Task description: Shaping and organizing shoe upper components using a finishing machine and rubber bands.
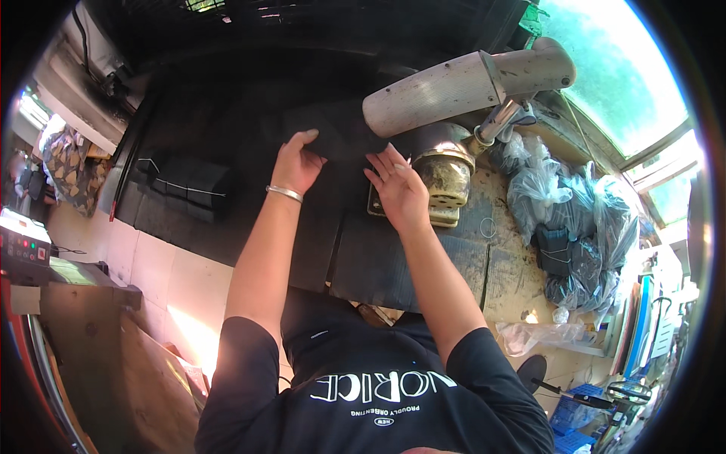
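My left hand, with a silver bangle at the wrist, hovers over the black-covered worktop. Its thumb and one finger stand apart, while the other fingers are hard to make out against the black. To its right, my right hand has its fingers spread, with nothing visible in it. That hand is beside the stained, yellowish base of a lamp-like device. A faint dark sheet-like shape lies beyond my hands; I cannot tell whether either hand touches it.
A black bundle tied with white string lies at left. The device's long grey ribbed head reaches over the worktop. Clear plastic bags of black items fill the right side, near a thin ring. A control box stands far left.
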Motion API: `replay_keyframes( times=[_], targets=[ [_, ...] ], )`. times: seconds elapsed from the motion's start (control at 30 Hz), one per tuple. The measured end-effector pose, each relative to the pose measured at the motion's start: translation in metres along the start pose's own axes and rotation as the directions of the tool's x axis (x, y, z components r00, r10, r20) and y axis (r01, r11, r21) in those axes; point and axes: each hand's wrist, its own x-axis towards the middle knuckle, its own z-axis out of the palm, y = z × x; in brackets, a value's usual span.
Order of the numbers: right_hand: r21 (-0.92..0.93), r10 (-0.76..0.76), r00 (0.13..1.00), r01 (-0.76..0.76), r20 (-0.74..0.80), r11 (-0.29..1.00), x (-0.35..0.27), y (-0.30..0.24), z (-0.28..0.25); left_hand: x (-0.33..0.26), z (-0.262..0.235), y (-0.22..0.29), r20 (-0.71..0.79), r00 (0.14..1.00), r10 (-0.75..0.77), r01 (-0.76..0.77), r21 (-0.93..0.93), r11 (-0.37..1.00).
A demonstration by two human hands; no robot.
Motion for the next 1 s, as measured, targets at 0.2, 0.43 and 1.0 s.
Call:
replay_keyframes(
  times=[0.2, 0.43, 1.0],
  targets=[
    [0.026, -0.015, 0.996, 0.012, 0.088, 1.0, 0.017, -0.001, 0.005, 0.015, 0.017, 0.027, 0.116, 0.993, -0.005, -0.007, 0.104, 0.995],
    [0.092, -0.034, 0.994, 0.025, 0.105, 0.995, 0.012, 0.006, -0.008, 0.011, 0.028, 0.029, 0.111, 0.993, -0.033, 0.012, 0.186, 0.982],
    [0.001, -0.004, 0.998, 0.004, 0.06, 1.0, -0.027, -0.002, 0.002, -0.008, 0.026, 0.017, 0.148, 0.981, -0.128, 0.092, 0.228, 0.969]
  ],
)
